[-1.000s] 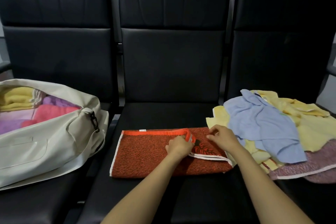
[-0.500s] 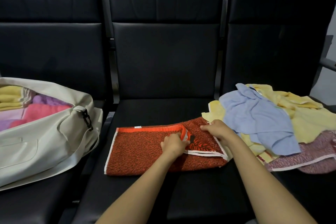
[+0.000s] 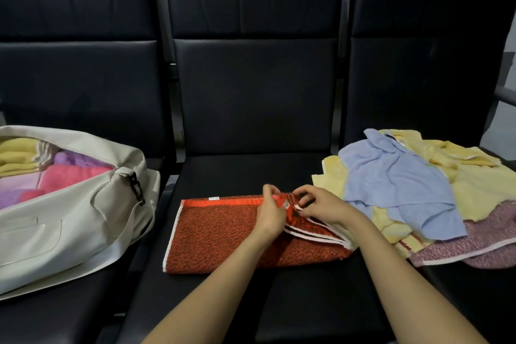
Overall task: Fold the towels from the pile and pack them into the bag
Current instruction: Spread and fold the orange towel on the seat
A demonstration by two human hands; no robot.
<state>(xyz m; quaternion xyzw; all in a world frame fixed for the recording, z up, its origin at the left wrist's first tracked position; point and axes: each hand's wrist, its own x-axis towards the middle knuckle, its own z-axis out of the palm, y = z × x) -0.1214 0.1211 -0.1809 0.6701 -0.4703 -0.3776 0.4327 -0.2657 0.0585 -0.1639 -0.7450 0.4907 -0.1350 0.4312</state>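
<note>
Black seat (image 3: 245,173) around red towel (image 3: 220,237) edges

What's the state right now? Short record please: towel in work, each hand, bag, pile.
towel in work: red towel, partly folded, lying on the middle seat
left hand: pinches the towel's far orange hem
right hand: pinches the turned-over corner just beside the left
bag: cream, open, on the left seat; folded towels inside, yellow, pink and purple
pile: on the right seat; blue towel on top of yellow ones, mottled pink towel at the near edge
</note>
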